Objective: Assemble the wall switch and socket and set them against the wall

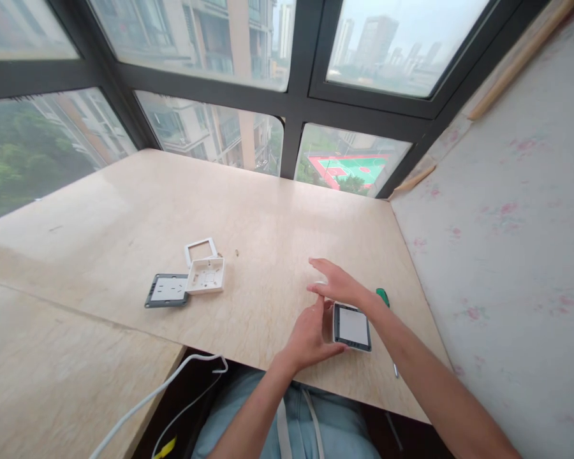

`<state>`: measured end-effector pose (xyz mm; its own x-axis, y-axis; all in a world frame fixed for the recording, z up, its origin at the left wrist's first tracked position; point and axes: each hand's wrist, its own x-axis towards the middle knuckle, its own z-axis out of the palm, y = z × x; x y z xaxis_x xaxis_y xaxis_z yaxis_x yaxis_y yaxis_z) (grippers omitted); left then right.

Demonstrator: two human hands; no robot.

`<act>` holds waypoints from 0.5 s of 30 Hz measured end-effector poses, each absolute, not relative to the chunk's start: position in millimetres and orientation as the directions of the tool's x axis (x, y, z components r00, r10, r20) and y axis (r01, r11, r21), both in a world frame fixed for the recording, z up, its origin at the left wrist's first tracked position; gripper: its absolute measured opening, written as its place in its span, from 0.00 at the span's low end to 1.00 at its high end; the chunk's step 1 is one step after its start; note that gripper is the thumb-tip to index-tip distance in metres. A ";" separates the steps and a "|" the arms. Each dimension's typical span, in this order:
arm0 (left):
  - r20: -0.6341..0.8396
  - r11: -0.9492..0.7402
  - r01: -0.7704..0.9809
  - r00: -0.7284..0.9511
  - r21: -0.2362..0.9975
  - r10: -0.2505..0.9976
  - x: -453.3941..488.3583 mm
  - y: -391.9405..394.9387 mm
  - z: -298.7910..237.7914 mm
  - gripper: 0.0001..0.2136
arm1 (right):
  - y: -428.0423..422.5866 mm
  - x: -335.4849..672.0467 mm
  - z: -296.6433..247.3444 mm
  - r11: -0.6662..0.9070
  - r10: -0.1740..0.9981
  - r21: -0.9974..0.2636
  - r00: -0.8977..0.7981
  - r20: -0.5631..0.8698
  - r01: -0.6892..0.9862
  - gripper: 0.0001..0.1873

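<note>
My left hand [310, 338] grips the left edge of a grey-framed wall switch [353, 327] lying on the wooden board [268, 217] near its front edge. My right hand [337, 285] hovers just above and behind the switch, fingers stretched out flat, with a small white piece [320, 282] half hidden under them. A green-handled screwdriver [383, 298] lies behind my right wrist, its shaft mostly covered by my forearm.
Further left on the board lie a grey socket plate [167, 290], a white back box [205, 275] and a white frame [200, 249]. A white cable [172, 382] hangs below the front edge. Windows stand behind; a flowered mattress [511, 242] borders the right side.
</note>
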<state>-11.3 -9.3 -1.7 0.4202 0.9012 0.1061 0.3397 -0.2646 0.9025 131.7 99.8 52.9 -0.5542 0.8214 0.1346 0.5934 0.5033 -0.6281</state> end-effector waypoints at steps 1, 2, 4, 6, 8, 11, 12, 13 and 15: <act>0.108 -0.268 0.346 0.417 0.899 0.902 -10.8 -9.2 -2.1 0.57 | 98.6 129.9 49.2 0.491 0.827 -0.619 -0.552 0.109 0.613 0.32; 0.113 -0.275 0.351 0.417 0.895 0.902 -10.6 -9.0 -2.3 0.56 | 95.9 129.9 46.0 0.470 0.838 -0.621 -0.539 0.090 0.627 0.28; 0.128 -0.293 0.350 0.424 0.890 0.897 -10.5 -8.6 -2.3 0.55 | 88.7 132.9 41.2 0.409 0.867 -0.661 -0.495 0.066 0.629 0.22; 0.146 -0.309 0.340 0.429 0.888 0.892 -10.9 -8.2 -2.2 0.55 | 82.9 137.3 37.9 0.353 0.886 -0.717 -0.462 0.049 0.601 0.19; 0.161 -0.325 0.333 0.436 0.885 0.885 -11.4 -8.1 -2.3 0.53 | 81.2 141.5 35.3 0.324 0.895 -0.746 -0.443 0.043 0.582 0.19; 0.171 -0.342 0.335 0.449 0.878 0.877 -11.8 -8.4 -2.8 0.51 | 86.7 147.8 31.7 0.298 0.922 -0.671 -0.386 0.019 0.679 0.20; 0.170 -0.343 0.339 0.450 0.876 0.877 -11.9 -8.5 -2.9 0.50 | 90.2 149.8 30.8 0.289 0.931 -0.626 -0.364 0.010 0.724 0.21; 0.166 -0.341 0.345 0.448 0.874 0.879 -11.9 -8.6 -3.0 0.50 | 94.2 151.5 30.3 0.282 0.938 -0.584 -0.348 -0.001 0.761 0.21; 0.157 -0.334 0.358 0.442 0.872 0.883 -12.0 -8.8 -3.2 0.48 | 103.4 153.1 30.4 0.276 0.940 -0.519 -0.339 -0.027 0.809 0.22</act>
<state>-12.0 -8.8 -3.2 0.4421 0.8831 0.1570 0.3581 -0.3343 0.8718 153.1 103.4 30.4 -0.3387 0.9405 -0.0273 0.8087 0.2761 -0.5194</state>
